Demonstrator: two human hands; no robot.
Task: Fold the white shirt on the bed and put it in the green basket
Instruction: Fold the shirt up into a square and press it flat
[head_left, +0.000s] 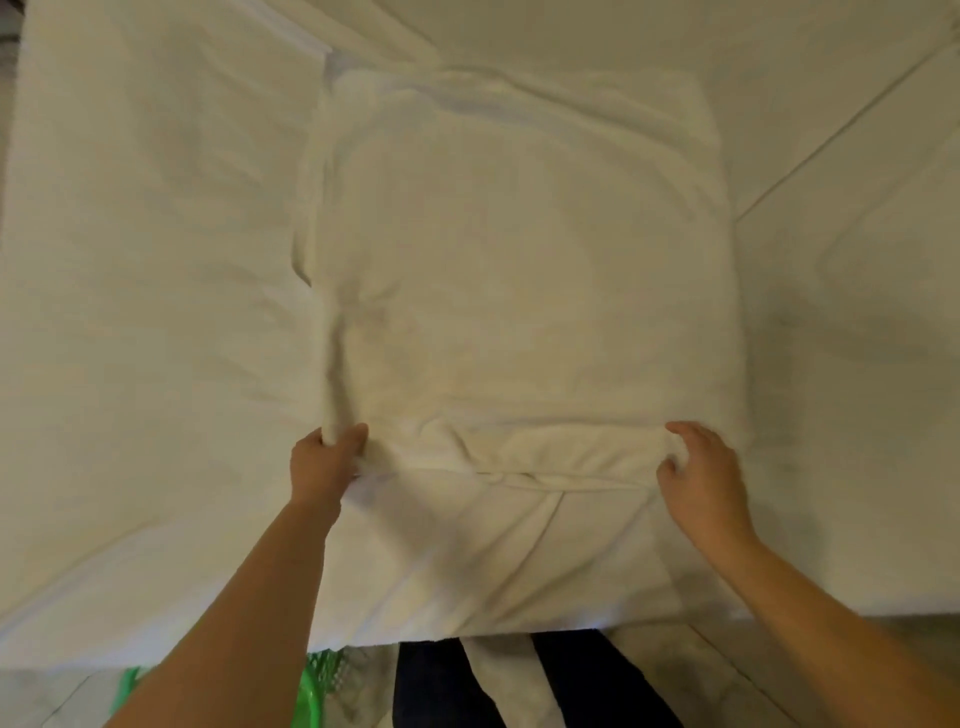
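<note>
The white shirt (514, 270) lies spread flat on the white bed (140, 260), its sides folded in so it forms a long rectangle. Its near hem forms a bunched ridge across the width. My left hand (324, 462) pinches the left end of that ridge. My right hand (696, 473) grips the right end with curled fingers. The green basket (311, 686) shows only as a green rim on the floor at the bottom left, mostly hidden behind my left forearm.
The bed's near edge (519, 631) runs across the bottom of the view. Below it are my dark trouser legs (447, 686) and a pale tiled floor (727, 670). A seam in the bedding (831, 135) runs diagonally at the right.
</note>
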